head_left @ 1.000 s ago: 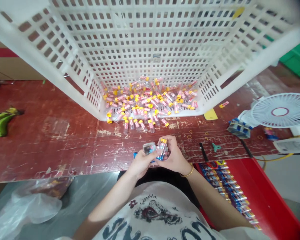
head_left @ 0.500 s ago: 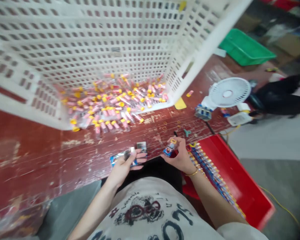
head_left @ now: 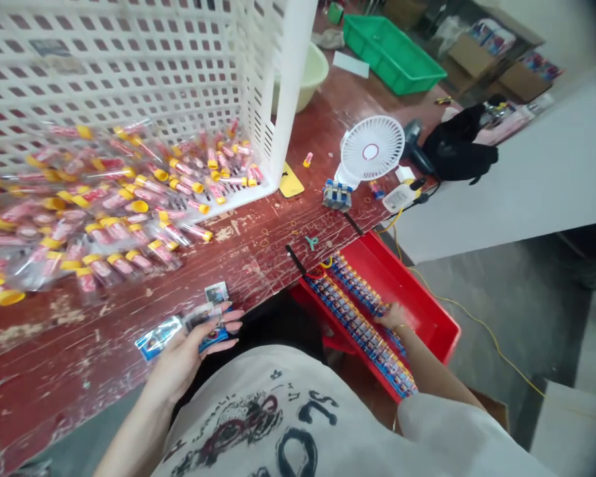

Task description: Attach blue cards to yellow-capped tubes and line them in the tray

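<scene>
The big white basket (head_left: 292, 93) is up past the left hand, with lots of pink tubes (head_left: 149, 185) with yellow caps in its bottom and spilling out the front. A shiny blue pack (head_left: 157, 339) sticks out just left of the left hand (head_left: 191, 341). That hand is half open, its thumb over a clear and blue packet (head_left: 212, 339) and its fingers spread apart. A small gray pack (head_left: 216, 291) is just past the fingertips, on the red table (head_left: 243, 258). Farther right, a long row of little packs (head_left: 360, 338) sits in the red tray (head_left: 430, 318). The right hand (head_left: 393, 316) reaches into that tray, fingers bent at the near end of a shorter row (head_left: 355, 285). I can't tell if it has hold of a pack. A yellow cord (head_left: 477, 315) runs along the floor to its right.
</scene>
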Demonstrator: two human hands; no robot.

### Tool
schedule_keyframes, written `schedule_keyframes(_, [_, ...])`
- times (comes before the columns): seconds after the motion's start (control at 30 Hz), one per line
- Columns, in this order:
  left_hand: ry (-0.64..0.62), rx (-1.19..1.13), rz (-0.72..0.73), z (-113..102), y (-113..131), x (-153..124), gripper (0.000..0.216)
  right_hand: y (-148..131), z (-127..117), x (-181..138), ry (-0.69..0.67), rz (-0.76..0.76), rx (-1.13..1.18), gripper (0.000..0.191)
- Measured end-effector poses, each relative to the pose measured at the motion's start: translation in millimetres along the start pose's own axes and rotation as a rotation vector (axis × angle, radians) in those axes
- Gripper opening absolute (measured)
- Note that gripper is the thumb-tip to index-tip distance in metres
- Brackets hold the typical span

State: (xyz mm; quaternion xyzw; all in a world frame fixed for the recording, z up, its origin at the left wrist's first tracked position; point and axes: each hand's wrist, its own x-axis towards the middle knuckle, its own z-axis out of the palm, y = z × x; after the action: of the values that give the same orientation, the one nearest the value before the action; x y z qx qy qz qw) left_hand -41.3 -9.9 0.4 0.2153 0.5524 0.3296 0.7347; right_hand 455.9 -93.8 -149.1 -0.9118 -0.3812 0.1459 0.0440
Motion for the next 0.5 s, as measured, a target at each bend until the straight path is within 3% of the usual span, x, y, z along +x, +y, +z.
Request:
schedule_keyframes(0.1, [-0.009,-0.009,-0.023,5,-1,0,0.05,4,13,12,-0.064,0.061,-0.012,0.059])
schedule_keyframes(0.2, [0.002,0.034,-0.003,7,-2,-1,0.045,8,5,12,-0.073,0.034,0.018,0.07])
schedule_keyframes(0.33, [0.054,0.046,0.048,5,-1,-2,0.043,-11,-19,1,0.02,-0.106,0.122,0.061])
schedule_keyframes(0.4, [0.083,0.02,0.078,1,1,-1,0.045,-52,-29,-7,0.124,-0.26,0.226,0.042])
schedule_keyframes(0.5, [0.124,-0.04,0.105,-5,4,1,0.046,-164,-33,-33,0.246,-0.653,0.481,0.023])
